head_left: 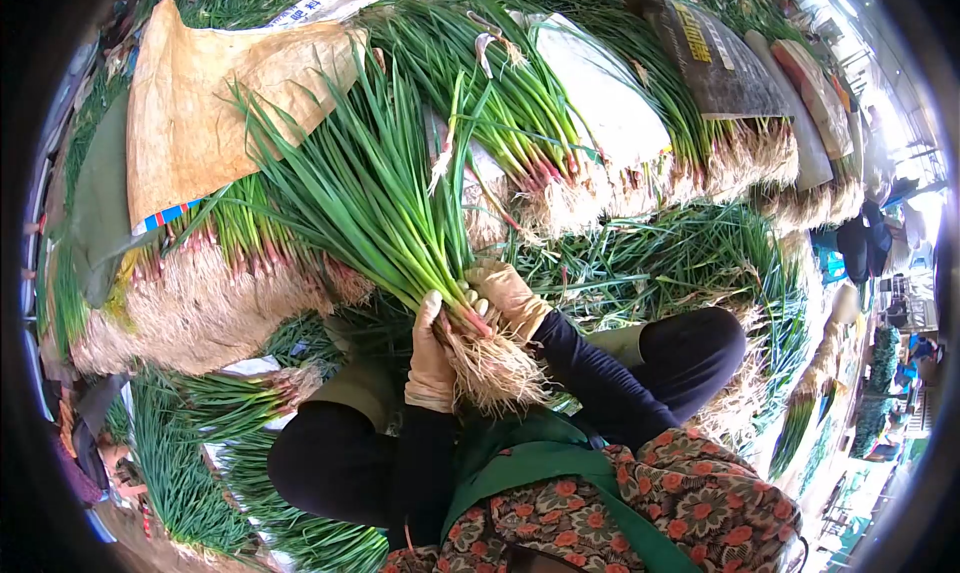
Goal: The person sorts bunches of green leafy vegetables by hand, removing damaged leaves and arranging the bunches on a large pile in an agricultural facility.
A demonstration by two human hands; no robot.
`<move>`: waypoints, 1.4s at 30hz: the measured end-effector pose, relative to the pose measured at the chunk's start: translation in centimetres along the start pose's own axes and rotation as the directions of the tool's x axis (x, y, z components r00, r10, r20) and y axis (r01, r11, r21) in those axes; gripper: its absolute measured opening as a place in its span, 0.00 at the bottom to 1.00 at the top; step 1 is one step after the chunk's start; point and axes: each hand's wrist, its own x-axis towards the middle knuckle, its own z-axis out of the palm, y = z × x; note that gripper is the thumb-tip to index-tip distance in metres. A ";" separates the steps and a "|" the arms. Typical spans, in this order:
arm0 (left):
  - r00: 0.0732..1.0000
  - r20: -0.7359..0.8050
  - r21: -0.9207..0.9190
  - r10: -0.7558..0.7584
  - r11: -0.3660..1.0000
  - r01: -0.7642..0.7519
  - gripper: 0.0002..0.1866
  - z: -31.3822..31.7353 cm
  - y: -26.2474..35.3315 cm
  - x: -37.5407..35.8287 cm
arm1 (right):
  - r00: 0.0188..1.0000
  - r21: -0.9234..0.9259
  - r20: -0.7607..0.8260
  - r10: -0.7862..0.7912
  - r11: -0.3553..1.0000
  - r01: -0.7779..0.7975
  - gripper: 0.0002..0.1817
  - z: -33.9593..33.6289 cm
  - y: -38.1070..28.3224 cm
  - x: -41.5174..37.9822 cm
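Note:
A bundle of long green stalks (400, 223) with reddish bases and pale, stringy roots is held upright-slanted above my lap, its leaves spreading to the upper left. My left hand (431, 358), in a light glove, grips the bundle's left side just above the roots. On the right side, my right hand (507, 296), gloved too, has its fingers wrapped round the stalk bases. The roots (493, 369) hang between and below both hands. Part of each palm is hidden by the stalks.
Brown paper (225, 103) covers a stack of rooted stalks at the left. White sheeting (600, 93) and a dark printed sack (710, 58) lie over more stacks behind. Loose green leaves (650, 263) lie beyond my right knee. More bundles (190, 468) are at lower left.

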 end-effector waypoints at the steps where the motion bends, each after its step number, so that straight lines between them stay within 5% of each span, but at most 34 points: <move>1: 0.999 0.033 0.005 0.013 1.000 -0.013 0.21 -0.4 0.1 -0.1 | 0.997 0.161 -0.011 0.081 0.984 -0.078 0.13 0.5 0.3 0.0; 2: 0.997 0.070 0.011 0.023 1.000 -0.024 0.22 -0.7 0.3 -0.1 | 0.987 0.319 -0.012 0.158 0.936 -0.146 0.11 0.6 0.4 0.0; 4: 0.988 0.156 -0.038 -0.003 0.999 0.009 0.25 -1.3 -0.3 -0.1 | 0.979 0.161 -0.171 -0.112 0.977 0.140 0.08 -0.2 -0.3 -0.5; 6: 0.966 0.256 -0.084 0.030 0.996 -0.009 0.26 -0.7 -0.1 -0.6 | 0.979 0.590 -0.069 0.191 0.799 -0.115 0.10 -4.2 2.5 3.0; 7: 0.952 0.301 -0.111 0.052 0.994 -0.019 0.26 -0.6 0.1 -0.6 | 0.971 0.429 -0.025 0.239 0.880 -0.206 0.10 -2.9 -1.5 1.1; 8: 0.969 0.241 -0.087 0.045 0.996 -0.025 0.26 -0.9 0.0 -0.9 | 0.983 0.469 0.134 0.126 0.866 -0.175 0.10 -2.4 -1.9 0.6; 10: 0.990 0.140 -0.038 0.033 0.999 -0.028 0.26 -1.0 -0.2 -0.5 | 0.963 0.415 0.136 0.234 0.869 -0.269 0.10 0.1 -4.0 -0.8; 12: 0.993 0.110 -0.032 0.047 0.999 -0.043 0.27 0.1 0.0 -1.0 | 0.961 0.349 0.239 0.143 0.910 -0.222 0.09 0.0 -1.7 1.4; 14: 0.987 0.146 0.044 0.065 0.996 -0.072 0.27 -1.7 0.3 -1.3 | 1.000 0.059 0.007 -0.009 0.998 0.009 0.07 1.8 1.4 3.2; 15: 0.940 0.340 -0.058 -0.005 0.998 0.026 0.29 -2.7 0.6 -1.1 | 1.000 0.262 0.003 -0.030 0.965 0.028 0.14 1.4 8.7 7.3; 16: 0.923 0.378 -0.150 0.070 0.989 -0.014 0.29 -2.0 0.2 -1.3 | 0.993 -0.270 -0.091 -0.077 0.962 0.050 0.18 0.2 8.5 6.4; 17: 0.941 0.330 -0.162 0.078 0.986 -0.025 0.29 -0.7 0.2 -1.5 | 0.980 -0.573 0.144 -0.136 0.796 0.194 0.15 -0.8 8.9 6.2; 20: 0.975 0.212 -0.104 0.058 0.994 -0.036 0.34 -1.1 0.4 -1.6 | 0.937 -0.918 0.307 0.167 0.311 0.246 0.12 -0.3 -2.7 0.1; 21: 0.933 0.359 -0.186 -0.008 0.979 0.080 0.36 -1.7 0.3 -1.2 | 0.833 -0.871 0.449 -0.324 0.050 0.489 0.12 -2.9 0.4 3.1; 22: 0.964 0.264 -0.076 0.024 0.997 -0.004 0.38 0.2 0.7 -1.8 | 0.463 -0.782 0.579 -0.671 -0.295 0.550 0.12 -5.4 3.4 6.1; 24: 0.930 0.365 -0.126 0.029 0.992 0.019 0.39 0.7 0.3 -0.7 | 0.773 -0.833 0.074 -0.630 0.387 0.396 0.11 -6.1 -1.7 6.6; 26: 0.950 0.310 -0.084 -0.047 0.993 0.077 0.34 0.0 0.2 -0.9 | 0.909 -0.529 -0.271 -0.316 0.838 0.134 0.11 -4.5 -8.5 6.7; 28: 0.954 0.262 -0.232 -0.143 0.951 0.206 0.31 -0.3 -0.1 -0.6 | 0.739 -0.654 -0.190 -0.647 0.645 0.396 0.12 -3.9 -9.5 10.9; 29: 0.966 0.233 -0.216 -0.116 0.962 0.167 0.30 0.0 -0.2 -0.7 | 0.728 -0.669 -0.166 -0.665 0.619 0.412 0.14 -2.4 -12.1 10.8; 30: 0.975 0.204 -0.198 -0.087 0.972 0.128 0.29 0.4 -0.2 -0.9 | 0.824 -0.795 -0.232 -0.517 0.588 0.145 0.18 -0.8 -14.6 10.8; 32: 0.983 0.174 -0.170 -0.062 0.981 0.092 0.28 0.4 -0.2 -1.0 | 0.953 -0.905 -0.145 -0.268 0.424 -0.019 0.20 0.1 -15.5 13.8; 34: 0.982 0.175 -0.159 -0.071 0.982 0.099 0.27 -0.3 -0.1 -0.8 | 0.948 -0.985 -0.074 -0.308 0.170 -0.022 0.22 0.7 -14.4 14.9; 35: 0.974 0.216 -0.141 -0.071 0.985 0.103 0.27 -0.4 0.0 -0.8 | 0.963 -0.987 -0.025 -0.268 0.158 0.018 0.19 -0.1 -13.1 16.3; 36: 0.972 0.226 -0.138 -0.071 0.985 0.104 0.27 -0.3 0.1 -0.8 | 0.939 -0.966 0.255 -0.229 -0.098 0.239 0.18 -1.6 -11.5 17.9; 38: 0.968 0.240 -0.141 -0.067 0.985 0.103 0.28 -0.1 0.2 -0.9 | 0.973 -0.907 -0.066 -0.222 0.421 0.035 0.15 -3.7 -10.1 17.8; 40: 0.963 0.260 -0.161 -0.065 0.981 0.109 0.31 0.1 0.7 -1.3 | 0.970 -0.501 -0.184 -0.159 0.864 0.047 0.13 -5.8 -9.5 15.3; 41: 0.949 0.309 -0.208 -0.065 0.969 0.134 0.32 0.0 0.9 -1.3 | 0.948 -0.838 -0.026 -0.317 0.525 0.152 0.15 -6.9 -9.3 14.1; 42: 0.932 0.356 -0.256 -0.062 0.953 0.161 0.33 0.1 1.1 -1.4 | 0.927 -0.866 0.063 -0.369 0.442 0.234 0.17 -8.0 -8.1 12.4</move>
